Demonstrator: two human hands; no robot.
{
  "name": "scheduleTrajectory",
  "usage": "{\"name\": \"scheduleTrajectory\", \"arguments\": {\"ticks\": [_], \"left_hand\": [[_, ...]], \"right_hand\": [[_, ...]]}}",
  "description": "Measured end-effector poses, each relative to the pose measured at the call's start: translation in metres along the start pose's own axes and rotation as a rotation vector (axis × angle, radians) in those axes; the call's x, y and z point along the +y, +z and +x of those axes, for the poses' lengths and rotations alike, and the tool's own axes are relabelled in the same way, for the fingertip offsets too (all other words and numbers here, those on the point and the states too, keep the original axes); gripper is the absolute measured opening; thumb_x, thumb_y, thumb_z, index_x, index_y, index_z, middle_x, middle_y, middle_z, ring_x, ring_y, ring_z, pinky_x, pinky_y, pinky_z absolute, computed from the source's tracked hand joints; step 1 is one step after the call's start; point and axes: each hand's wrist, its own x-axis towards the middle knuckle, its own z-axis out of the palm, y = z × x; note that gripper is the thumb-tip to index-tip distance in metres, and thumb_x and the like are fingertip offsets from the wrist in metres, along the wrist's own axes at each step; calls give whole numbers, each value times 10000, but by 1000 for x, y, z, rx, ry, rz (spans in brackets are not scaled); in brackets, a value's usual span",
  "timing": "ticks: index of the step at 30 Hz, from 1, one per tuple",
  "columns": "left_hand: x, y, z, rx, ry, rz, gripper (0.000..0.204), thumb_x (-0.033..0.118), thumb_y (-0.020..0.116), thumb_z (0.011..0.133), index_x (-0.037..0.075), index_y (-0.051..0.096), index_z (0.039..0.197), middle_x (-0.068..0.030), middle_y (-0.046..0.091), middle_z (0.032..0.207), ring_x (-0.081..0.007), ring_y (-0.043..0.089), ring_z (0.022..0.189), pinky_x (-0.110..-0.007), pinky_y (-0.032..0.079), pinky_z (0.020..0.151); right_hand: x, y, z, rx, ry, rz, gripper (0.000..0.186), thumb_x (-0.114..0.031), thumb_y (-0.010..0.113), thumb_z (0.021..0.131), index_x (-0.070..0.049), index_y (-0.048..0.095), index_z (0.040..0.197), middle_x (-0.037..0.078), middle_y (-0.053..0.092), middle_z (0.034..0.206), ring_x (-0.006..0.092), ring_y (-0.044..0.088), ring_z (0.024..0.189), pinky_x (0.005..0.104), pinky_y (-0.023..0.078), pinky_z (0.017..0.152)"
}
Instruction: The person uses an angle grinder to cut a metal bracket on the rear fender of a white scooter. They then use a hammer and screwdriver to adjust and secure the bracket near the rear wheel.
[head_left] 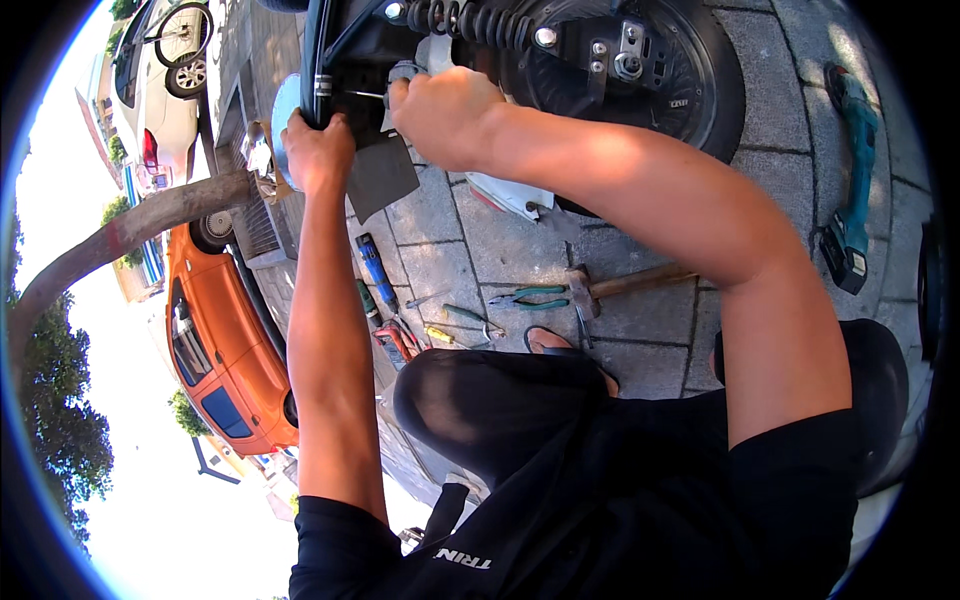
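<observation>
My left hand (322, 152) is closed round the lower end of a black tube (318, 60) on a vehicle's frame, thumb and fingers on either side. A little to its right, my right hand (447, 115) makes a fist. A thin metal shaft (363, 93) sticks out of that fist toward the tube; its handle is hidden in my fingers. Above the right hand runs a black coil spring shock absorber (470, 22). Beside it is a black wheel with a tyre (722, 80). Below the hands hangs a dark flat flap (382, 180).
On the paving lie a hammer (640, 280), green-handled pliers (535, 297), a blue-handled tool (375, 268), a red tool (393, 342) and a yellow-handled screwdriver (438, 334). A teal angle grinder (856, 175) lies far right. A tree trunk (130, 225) and an orange car (220, 360) stand left.
</observation>
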Motion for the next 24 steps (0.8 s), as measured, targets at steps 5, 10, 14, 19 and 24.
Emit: {"name": "scheduleTrajectory", "arguments": {"ticks": [5, 10, 14, 19, 24], "left_hand": [[1, -5, -5, 14, -13, 3, 770, 424, 769, 869, 62, 547, 1511, -206, 591, 1455, -429, 618, 1302, -498, 492, 1102], [5, -8, -9, 54, 4, 2, 779, 422, 768, 868, 56, 538, 1516, -208, 582, 1464, -432, 615, 1306, -502, 494, 1101], [6, -6, -9, 33, 2, -14, 769, 423, 763, 873, 48, 543, 1507, -211, 583, 1460, -435, 616, 1301, -505, 495, 1095], [8, -2, -13, 29, 9, -2, 760, 431, 753, 879, 39, 549, 1497, -209, 582, 1461, -435, 618, 1294, -505, 499, 1085], [13, -4, -11, 24, 3, 5, 780, 446, 746, 882, 32, 533, 1509, -208, 571, 1476, -436, 617, 1296, -512, 500, 1083]], "right_hand": [[4, -43, 8, -146, 268, 422, 305, -199, 662, 936, -27, 757, 1169, 192, 777, 1081, 339, 790, 952, 438, 628, 833], [20, -46, 16, -436, 430, 1184, 339, -314, 669, 1017, -38, 738, 1202, 40, 631, 866, 143, 608, 638, 334, 505, 525], [18, -36, 19, -384, 352, 840, 324, -295, 646, 1014, -17, 753, 1141, 139, 715, 877, 208, 714, 749, 358, 550, 581], [11, -34, 9, -145, 54, 274, 289, -189, 632, 969, 19, 727, 1145, 252, 775, 1020, 342, 798, 900, 407, 635, 788], [9, -29, -4, -15, -106, -197, 391, -108, 649, 918, 42, 630, 1279, 199, 792, 1007, 310, 802, 907, 400, 642, 760]]}}
